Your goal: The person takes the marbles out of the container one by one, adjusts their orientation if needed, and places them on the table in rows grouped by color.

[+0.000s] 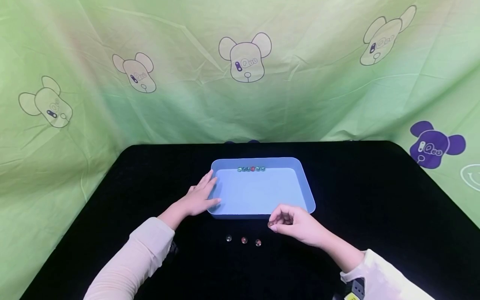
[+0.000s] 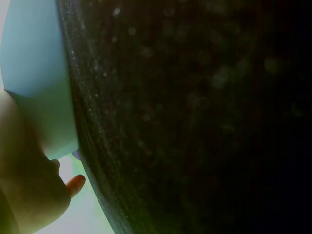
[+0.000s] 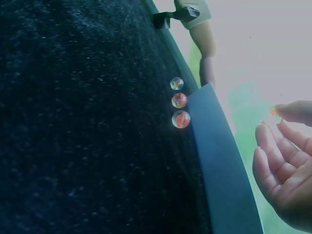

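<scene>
A blue tray stands on the black table, with a row of several green marbles and one red marble along its far inner side. Straight fingers of my left hand rest on the tray's left rim. Between thumb and fingertip my right hand pinches a reddish marble, just in front of the tray's near rim; the right wrist view shows that marble partly covered by the fingers. Three clear marbles with coloured swirls lie in a line on the cloth before the tray.
Black cloth covers the table around the tray. Behind and beside it hangs a green curtain printed with bear heads. A dark device with a yellow patch sits at the right sleeve.
</scene>
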A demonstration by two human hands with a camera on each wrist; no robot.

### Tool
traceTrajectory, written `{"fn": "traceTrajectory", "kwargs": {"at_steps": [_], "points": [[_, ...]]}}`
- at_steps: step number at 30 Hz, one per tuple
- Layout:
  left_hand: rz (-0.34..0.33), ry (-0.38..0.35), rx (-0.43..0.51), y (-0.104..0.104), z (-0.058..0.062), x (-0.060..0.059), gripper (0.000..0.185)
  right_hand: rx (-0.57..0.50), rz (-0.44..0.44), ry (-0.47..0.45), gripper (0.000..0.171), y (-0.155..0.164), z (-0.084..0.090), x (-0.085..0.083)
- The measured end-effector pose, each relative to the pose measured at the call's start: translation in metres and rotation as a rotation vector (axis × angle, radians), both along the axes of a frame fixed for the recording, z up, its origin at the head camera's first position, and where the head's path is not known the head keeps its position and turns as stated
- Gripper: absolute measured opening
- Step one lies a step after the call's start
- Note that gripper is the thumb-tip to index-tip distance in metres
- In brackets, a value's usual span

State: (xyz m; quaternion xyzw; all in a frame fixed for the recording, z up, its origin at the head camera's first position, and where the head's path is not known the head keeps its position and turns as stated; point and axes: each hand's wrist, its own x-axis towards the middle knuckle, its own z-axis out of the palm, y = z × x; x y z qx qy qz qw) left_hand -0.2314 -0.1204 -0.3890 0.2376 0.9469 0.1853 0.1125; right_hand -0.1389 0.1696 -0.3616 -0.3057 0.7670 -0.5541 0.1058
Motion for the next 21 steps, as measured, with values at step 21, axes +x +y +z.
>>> {"fn": "traceTrajectory", "kwargs": {"at_steps": [21], "points": [[-0.008,-0.003,-0.001,0.000,0.000,-0.001,0.071,0.057,-0.007,-0.057,0.008,0.007,-0.018,0.008]]}}
